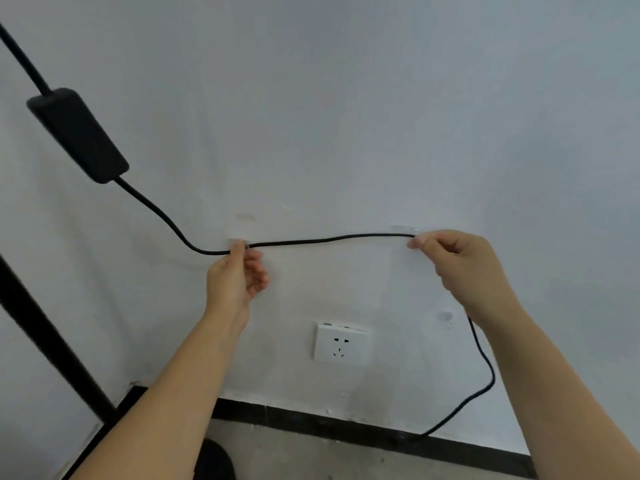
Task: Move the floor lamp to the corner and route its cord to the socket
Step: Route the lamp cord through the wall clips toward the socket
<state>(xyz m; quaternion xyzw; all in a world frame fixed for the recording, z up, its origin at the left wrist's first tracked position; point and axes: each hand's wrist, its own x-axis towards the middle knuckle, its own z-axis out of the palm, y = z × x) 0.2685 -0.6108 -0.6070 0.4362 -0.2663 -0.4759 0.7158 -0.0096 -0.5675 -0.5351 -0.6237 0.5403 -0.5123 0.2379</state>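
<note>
A black cord (329,240) runs along the white wall between my two hands. My left hand (237,275) pinches it at a clear clip or tape patch (237,241). My right hand (457,261) pinches it beside a second clear patch (403,228). Left of my left hand the cord climbs to a black inline adapter box (78,135). Below my right hand it drops in a loop (485,368) to the floor, and the plug is hidden. The white wall socket (341,342) sits empty below the cord. The black lamp pole (45,337) leans across the left edge.
A black skirting strip (346,427) lines the foot of the wall, above a grey concrete floor (311,455). Another clear patch (445,317) sticks to the wall right of the socket. A dark rounded object (214,460) lies on the floor at the bottom.
</note>
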